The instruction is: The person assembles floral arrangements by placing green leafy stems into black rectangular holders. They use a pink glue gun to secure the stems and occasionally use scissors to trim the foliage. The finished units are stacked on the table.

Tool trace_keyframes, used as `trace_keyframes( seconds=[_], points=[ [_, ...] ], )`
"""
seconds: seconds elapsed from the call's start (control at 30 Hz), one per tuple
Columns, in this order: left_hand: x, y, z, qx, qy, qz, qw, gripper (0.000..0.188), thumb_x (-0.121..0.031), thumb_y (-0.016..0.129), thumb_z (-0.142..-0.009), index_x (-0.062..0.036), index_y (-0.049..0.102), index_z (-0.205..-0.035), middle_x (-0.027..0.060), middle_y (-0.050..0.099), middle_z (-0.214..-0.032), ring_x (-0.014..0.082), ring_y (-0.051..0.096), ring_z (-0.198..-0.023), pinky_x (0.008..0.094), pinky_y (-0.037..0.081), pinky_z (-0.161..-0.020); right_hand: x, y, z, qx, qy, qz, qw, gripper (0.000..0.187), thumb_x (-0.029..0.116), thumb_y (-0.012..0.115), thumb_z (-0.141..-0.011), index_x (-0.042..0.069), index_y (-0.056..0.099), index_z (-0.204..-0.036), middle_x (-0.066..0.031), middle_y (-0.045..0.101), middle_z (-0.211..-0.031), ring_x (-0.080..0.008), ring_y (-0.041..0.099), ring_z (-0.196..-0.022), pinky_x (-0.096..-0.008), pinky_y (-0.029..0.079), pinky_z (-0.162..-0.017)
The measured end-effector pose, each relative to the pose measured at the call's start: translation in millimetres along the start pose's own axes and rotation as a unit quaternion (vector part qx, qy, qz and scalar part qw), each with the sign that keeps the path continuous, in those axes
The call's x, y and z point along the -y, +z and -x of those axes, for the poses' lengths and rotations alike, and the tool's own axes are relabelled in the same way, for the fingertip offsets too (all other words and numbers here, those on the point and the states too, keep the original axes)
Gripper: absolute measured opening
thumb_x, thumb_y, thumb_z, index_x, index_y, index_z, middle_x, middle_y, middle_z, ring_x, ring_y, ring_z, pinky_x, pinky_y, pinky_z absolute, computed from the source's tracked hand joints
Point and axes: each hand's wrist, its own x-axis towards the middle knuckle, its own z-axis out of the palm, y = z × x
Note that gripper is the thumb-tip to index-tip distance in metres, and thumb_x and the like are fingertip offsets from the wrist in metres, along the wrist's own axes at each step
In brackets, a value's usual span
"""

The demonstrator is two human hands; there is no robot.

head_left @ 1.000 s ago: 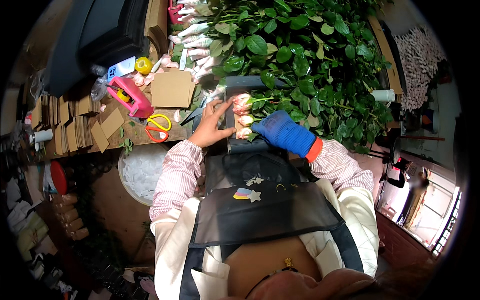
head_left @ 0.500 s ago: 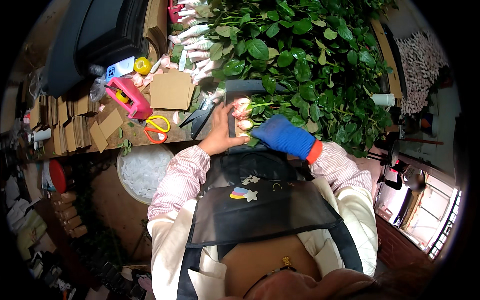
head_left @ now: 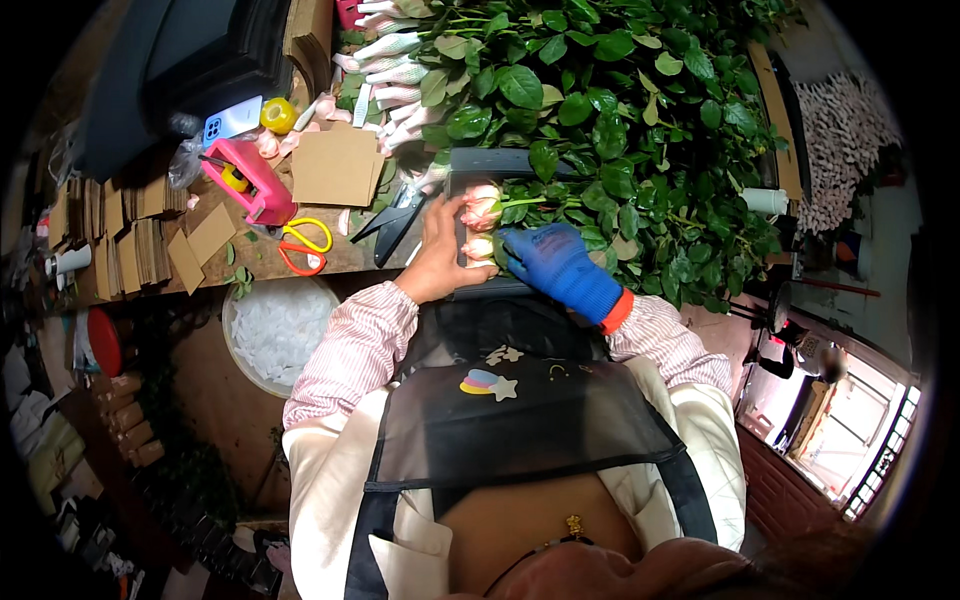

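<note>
Pink-and-cream roses (head_left: pixel 482 206) lie side by side in a dark tray (head_left: pixel 490 160) at the table's front edge, heads toward the left and stems to the right. My bare left hand (head_left: pixel 437 252) rests against the rose heads, thumb and fingers spread apart around their left side. Close by on the right, my right hand (head_left: pixel 560 265) in a blue knit glove has its fingers curled just below the lower rose head (head_left: pixel 480 246), at the stem. The glove hides most of that stem. Black-bladed scissors (head_left: pixel 392 228) lie left of my left hand.
A leafy heap of rose stems (head_left: pixel 620 130) covers the table's right. White-netted rose heads (head_left: pixel 395 75) line its left side. Cardboard sheets (head_left: pixel 335 168), a pink tape dispenser (head_left: pixel 250 182), orange-and-yellow-handled scissors (head_left: pixel 305 247) and a phone (head_left: pixel 233 120) lie leftward. Below stands a tub (head_left: pixel 280 335) of white pieces.
My right hand has shifted slightly left and up along the lower rose, toward its head. My left hand stays against the rose heads. The whole view has shifted a little.
</note>
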Motion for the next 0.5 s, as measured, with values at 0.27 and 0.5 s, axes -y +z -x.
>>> trace_keyframes(
  seconds=[0.27, 0.5],
  points=[
    [-1.4, -2.8, -0.8, -0.004, 0.010, 0.021, 1.000, 0.122, -0.037, 0.095, -0.070, -0.0030, 0.018, -0.157, 0.0354, 0.018, -0.156, 0.0536, 0.018, -0.150, 0.0556, 0.022, -0.125, 5.2, 7.8, -11.5, 0.107, 0.035, 0.081, 0.990, 0.025, 0.031, 0.067, -0.091, 0.016, 0.060, -0.109, -0.0098, 0.072, -0.082, -0.0321, 0.072, -0.073, -0.0450, 0.054, -0.060],
    [-2.0, -0.5, -6.7, -0.057, -0.001, 0.097, 0.994, 0.107, -0.036, 0.093, -0.074, 0.0001, 0.029, -0.152, 0.0247, 0.036, -0.147, 0.0375, 0.035, -0.141, 0.0453, 0.031, -0.121, 1.2, -7.6, -8.0, 0.070, -0.020, 0.047, 0.996, 0.024, 0.030, 0.065, -0.094, 0.014, 0.060, -0.111, -0.0098, 0.072, -0.082, -0.0333, 0.072, -0.073, -0.0467, 0.054, -0.061]
  ],
)
